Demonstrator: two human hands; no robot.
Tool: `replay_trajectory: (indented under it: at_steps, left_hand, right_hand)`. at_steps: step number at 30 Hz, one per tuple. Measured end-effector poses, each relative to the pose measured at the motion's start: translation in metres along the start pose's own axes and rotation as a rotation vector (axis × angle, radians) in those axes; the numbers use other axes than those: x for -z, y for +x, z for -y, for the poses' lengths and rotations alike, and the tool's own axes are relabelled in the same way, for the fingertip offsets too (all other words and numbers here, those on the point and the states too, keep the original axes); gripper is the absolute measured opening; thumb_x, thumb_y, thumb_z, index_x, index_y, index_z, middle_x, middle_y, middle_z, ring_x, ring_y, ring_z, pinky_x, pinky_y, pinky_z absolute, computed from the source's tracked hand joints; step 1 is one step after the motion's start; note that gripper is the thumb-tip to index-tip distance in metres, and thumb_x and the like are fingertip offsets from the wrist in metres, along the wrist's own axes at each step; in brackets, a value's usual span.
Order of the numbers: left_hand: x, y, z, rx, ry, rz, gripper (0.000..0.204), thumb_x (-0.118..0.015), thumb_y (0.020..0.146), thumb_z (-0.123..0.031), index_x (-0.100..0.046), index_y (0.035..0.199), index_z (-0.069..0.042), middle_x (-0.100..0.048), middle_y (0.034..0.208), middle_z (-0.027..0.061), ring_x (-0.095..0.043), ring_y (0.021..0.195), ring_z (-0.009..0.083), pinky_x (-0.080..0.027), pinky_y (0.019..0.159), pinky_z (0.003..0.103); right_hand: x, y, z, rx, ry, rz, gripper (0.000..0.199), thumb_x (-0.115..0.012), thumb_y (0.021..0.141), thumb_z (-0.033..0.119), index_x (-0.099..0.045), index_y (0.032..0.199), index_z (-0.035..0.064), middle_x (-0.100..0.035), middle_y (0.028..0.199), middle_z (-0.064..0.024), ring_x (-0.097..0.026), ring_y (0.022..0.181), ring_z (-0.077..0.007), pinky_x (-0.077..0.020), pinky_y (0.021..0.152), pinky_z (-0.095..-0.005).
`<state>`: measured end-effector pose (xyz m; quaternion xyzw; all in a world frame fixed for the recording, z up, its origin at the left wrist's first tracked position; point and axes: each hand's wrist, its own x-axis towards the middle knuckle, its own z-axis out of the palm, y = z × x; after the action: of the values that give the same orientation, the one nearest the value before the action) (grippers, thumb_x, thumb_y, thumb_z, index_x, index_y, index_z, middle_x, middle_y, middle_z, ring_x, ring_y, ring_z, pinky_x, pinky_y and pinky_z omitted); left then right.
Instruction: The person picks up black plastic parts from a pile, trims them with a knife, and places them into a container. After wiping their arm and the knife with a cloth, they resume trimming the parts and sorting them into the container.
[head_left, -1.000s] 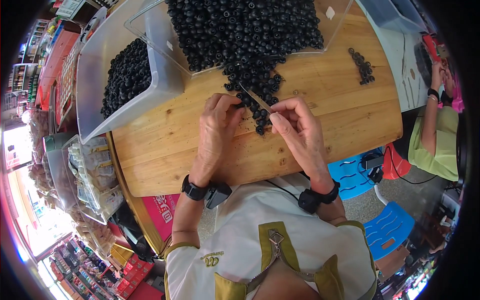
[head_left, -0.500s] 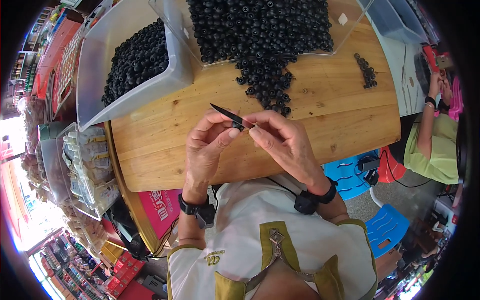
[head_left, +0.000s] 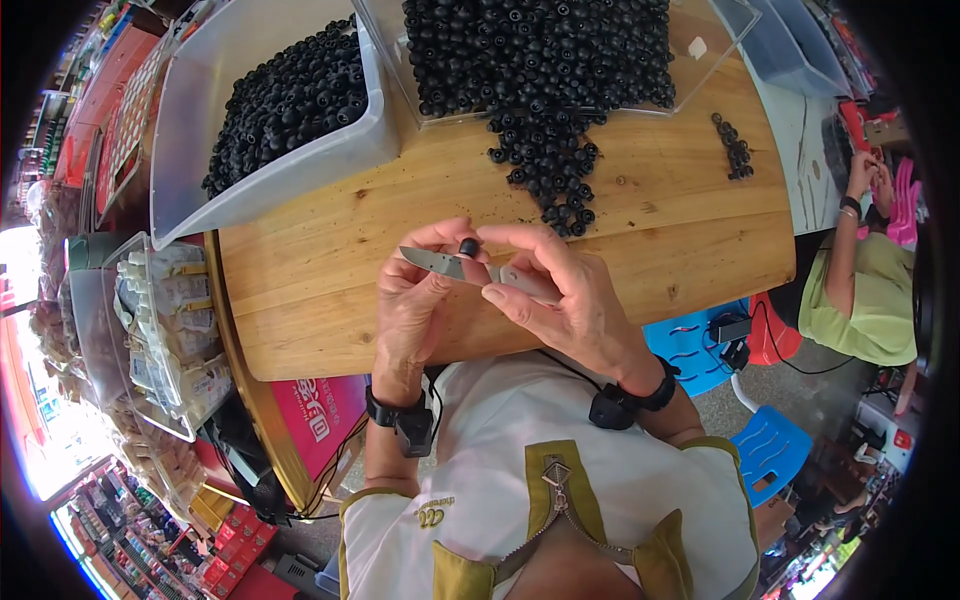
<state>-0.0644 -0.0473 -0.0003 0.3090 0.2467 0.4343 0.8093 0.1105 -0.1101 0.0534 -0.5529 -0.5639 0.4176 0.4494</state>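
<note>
A small, round black piece (head_left: 468, 246) sits pinched at the fingertips of the left hand (head_left: 405, 300) above the wooden table (head_left: 300, 290), a knife (head_left: 445, 265) (silvery blade, handle clasped by the right hand (head_left: 585, 310)) partly covering that grip, with a loose black heap (head_left: 550, 170) beyond.

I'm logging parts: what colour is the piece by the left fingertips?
The round piece is black; the head view shows it.
</note>
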Motion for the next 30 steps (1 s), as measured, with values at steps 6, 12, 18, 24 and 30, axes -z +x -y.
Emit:
replay_trajectory:
  at_steps: [6, 12, 18, 24, 30]
  left_hand:
    - [0.007, -0.001, 0.003, -0.088, 0.032, 0.044, 0.034, -0.075, 0.085, -0.011, -0.06, 0.113, 0.001, -0.065, 0.113, 0.0117, -0.066, 0.099, 0.0229, -0.055, 0.087, 0.034]
    - [0.01, -0.003, 0.006, -0.128, 0.056, -0.039, 0.033, -0.077, 0.083, -0.01, -0.061, 0.11, -0.001, -0.064, 0.115, 0.012, -0.064, 0.101, 0.0199, -0.052, 0.091, 0.032]
    - [0.003, 0.0, 0.005, -0.142, 0.048, -0.011, 0.034, -0.081, 0.079, -0.014, -0.063, 0.105, -0.002, -0.063, 0.112, 0.0124, -0.061, 0.101, 0.0187, -0.049, 0.09, 0.031]
    - [0.002, 0.001, 0.005, -0.161, 0.096, 0.001, 0.033, -0.082, 0.078, -0.016, -0.063, 0.101, -0.002, -0.062, 0.11, 0.0132, -0.06, 0.1, 0.0192, -0.049, 0.089, 0.032]
    - [0.0, 0.001, 0.004, -0.151, 0.11, 0.002, 0.023, -0.077, 0.081, -0.006, -0.062, 0.099, -0.002, -0.062, 0.108, 0.0138, -0.06, 0.099, 0.0195, -0.049, 0.089, 0.032]
  right_hand:
    - [-0.006, 0.002, -0.006, 0.129, -0.047, 0.01, 0.042, -0.068, 0.089, 0.008, -0.058, 0.129, 0.0057, -0.069, 0.096, -0.0062, -0.056, 0.067, -0.0091, -0.0461, 0.06, -0.0237]
    - [-0.004, 0.0, -0.006, 0.209, -0.092, -0.01, 0.04, -0.069, 0.087, 0.007, -0.06, 0.127, 0.0035, -0.069, 0.098, -0.0078, -0.063, 0.075, -0.014, -0.0506, 0.067, -0.0244]
    - [0.001, 0.0, -0.001, -0.011, 0.026, 0.003, 0.023, -0.069, 0.089, 0.008, -0.06, 0.11, 0.0014, -0.068, 0.092, -0.0045, -0.06, 0.074, -0.0084, -0.0487, 0.064, -0.0231]
    - [0.0, 0.001, -0.005, 0.042, 0.003, -0.013, 0.019, -0.07, 0.09, 0.009, -0.059, 0.104, 0.0015, -0.067, 0.089, -0.0036, -0.057, 0.072, -0.0058, -0.0471, 0.062, -0.0221]
    - [0.002, 0.0, -0.007, 0.027, 0.047, -0.028, 0.019, -0.07, 0.089, 0.009, -0.06, 0.103, 0.0014, -0.066, 0.088, -0.0033, -0.055, 0.071, -0.006, -0.0453, 0.06, -0.0212]
